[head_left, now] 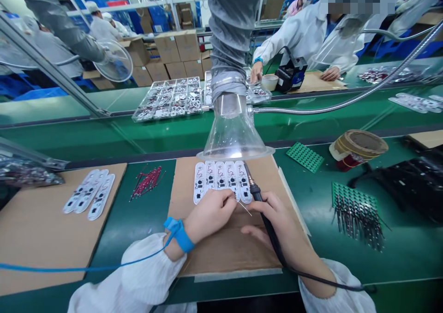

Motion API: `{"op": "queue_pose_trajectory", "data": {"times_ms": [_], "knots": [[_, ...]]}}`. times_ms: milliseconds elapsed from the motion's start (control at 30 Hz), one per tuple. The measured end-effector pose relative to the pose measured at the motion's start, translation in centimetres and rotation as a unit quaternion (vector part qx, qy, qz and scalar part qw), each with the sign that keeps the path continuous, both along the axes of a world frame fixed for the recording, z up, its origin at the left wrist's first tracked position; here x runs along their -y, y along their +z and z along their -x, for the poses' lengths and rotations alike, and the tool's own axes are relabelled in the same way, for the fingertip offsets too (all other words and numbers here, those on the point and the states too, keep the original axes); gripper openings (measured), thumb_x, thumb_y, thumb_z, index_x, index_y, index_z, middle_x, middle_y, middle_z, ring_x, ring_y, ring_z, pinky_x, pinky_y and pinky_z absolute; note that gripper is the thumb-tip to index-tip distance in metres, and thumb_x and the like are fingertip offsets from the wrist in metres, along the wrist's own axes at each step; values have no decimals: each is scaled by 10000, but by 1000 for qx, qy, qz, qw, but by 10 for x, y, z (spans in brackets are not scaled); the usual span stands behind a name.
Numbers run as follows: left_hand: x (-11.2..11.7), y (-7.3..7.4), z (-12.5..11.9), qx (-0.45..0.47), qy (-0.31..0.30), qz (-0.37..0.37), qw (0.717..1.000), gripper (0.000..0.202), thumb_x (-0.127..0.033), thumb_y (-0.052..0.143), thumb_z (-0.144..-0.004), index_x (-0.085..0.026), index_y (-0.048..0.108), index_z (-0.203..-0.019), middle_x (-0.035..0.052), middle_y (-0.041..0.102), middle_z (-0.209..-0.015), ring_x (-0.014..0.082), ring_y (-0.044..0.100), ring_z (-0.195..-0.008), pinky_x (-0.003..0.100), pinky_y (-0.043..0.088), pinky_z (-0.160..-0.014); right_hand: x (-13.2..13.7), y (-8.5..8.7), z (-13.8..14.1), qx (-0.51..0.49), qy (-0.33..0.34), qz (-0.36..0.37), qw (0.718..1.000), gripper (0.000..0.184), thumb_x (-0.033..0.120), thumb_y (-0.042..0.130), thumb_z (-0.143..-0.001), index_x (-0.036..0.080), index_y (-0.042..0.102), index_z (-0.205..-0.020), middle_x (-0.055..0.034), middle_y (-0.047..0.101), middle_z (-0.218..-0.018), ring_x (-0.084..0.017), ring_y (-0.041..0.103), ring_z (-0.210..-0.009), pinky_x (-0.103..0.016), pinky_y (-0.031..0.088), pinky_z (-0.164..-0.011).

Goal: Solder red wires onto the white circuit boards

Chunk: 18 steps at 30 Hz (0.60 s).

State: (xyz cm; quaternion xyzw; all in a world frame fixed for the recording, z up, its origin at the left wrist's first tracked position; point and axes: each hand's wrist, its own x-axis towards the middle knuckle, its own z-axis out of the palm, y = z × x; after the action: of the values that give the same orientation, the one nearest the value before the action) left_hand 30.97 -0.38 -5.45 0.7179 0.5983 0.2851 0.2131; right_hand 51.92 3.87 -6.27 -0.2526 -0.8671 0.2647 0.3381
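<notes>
My left hand (209, 213), with a blue wrist strap (182, 236) on its wrist, is closed in a pinch. A thin solder wire (246, 208) sticks out of its fingertips to the right. In my right hand (285, 227) is a soldering iron (256, 192), its dark cable running back along the forearm. The iron's tip points up and away, beside the rightmost board. Several white, round-ended circuit boards (220, 177) stand side by side on a cardboard sheet (211, 253), with short reddish wires on them. My left hand covers the lower ends of some.
A clear fume hood (233, 135) hangs just above the boards. Left are red wires (148, 183) and more white boards (98, 195). Right are green panels (305, 157), black-sleeved leads (360, 218) and a tape roll (360, 144). A co-worker (301, 31) sits opposite.
</notes>
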Motion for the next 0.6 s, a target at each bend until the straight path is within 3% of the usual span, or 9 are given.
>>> {"op": "queue_pose_trajectory", "data": {"times_ms": [100, 167, 267, 400, 500, 600], "knots": [[2, 1, -7, 22, -7, 39, 999, 303, -78, 499, -945, -239, 473, -691, -6, 639, -624, 192, 580, -548, 339, 376, -516, -2, -1, 0, -25, -37, -9, 999, 64, 249, 669, -1076, 243, 703, -1021, -52, 627, -967, -217, 647, -880, -300, 519, -683], [8, 5, -7, 38, -30, 61, 997, 239, -119, 525, -957, -236, 530, -749, -20, 612, -629, 177, 558, -553, 327, 379, -531, -5, -2, -3, -37, -55, -13, 998, 207, 180, 607, -1083, 231, 680, -897, -30, 577, -886, -186, 598, -788, -288, 473, -649], [23, 9, 9, 112, -53, 107, 987, 153, -255, 525, -1037, -228, 660, -970, -27, 619, -702, 151, 557, -615, 284, 439, -586, -12, -4, -13, -53, -59, 3, 997, 239, 207, 614, -1087, 228, 670, -856, -11, 545, -839, -161, 570, -728, -280, 445, -623], [46, 5, 47, 169, 24, 136, 976, 290, -411, 502, -1107, -203, 660, -981, -10, 629, -771, 133, 557, -667, 247, 460, -610, -17, -7, -21, -66, -33, 22, 997, 241, 236, 626, -1084, 230, 663, -846, -16, 591, -854, -159, 605, -733, -274, 450, -615], [46, 6, 76, 100, 20, 51, 993, 234, -348, 561, -1100, -199, 696, -980, -1, 682, -805, 119, 582, -663, 228, 465, -614, -18, -8, -20, -72, -32, 26, 997, 242, 241, 619, -1085, 238, 670, -849, -7, 590, -835, -149, 605, -703, -268, 450, -603], [25, 8, 102, -11, 2, -138, 990, 117, -222, 638, -1049, -196, 722, -971, -14, 668, -773, 94, 552, -617, 215, 416, -589, -19, -7, -20, -91, -81, 21, 992, 213, 259, 636, -1084, 253, 675, -875, 6, 621, -828, -146, 627, -708, -264, 481, -635]]}}
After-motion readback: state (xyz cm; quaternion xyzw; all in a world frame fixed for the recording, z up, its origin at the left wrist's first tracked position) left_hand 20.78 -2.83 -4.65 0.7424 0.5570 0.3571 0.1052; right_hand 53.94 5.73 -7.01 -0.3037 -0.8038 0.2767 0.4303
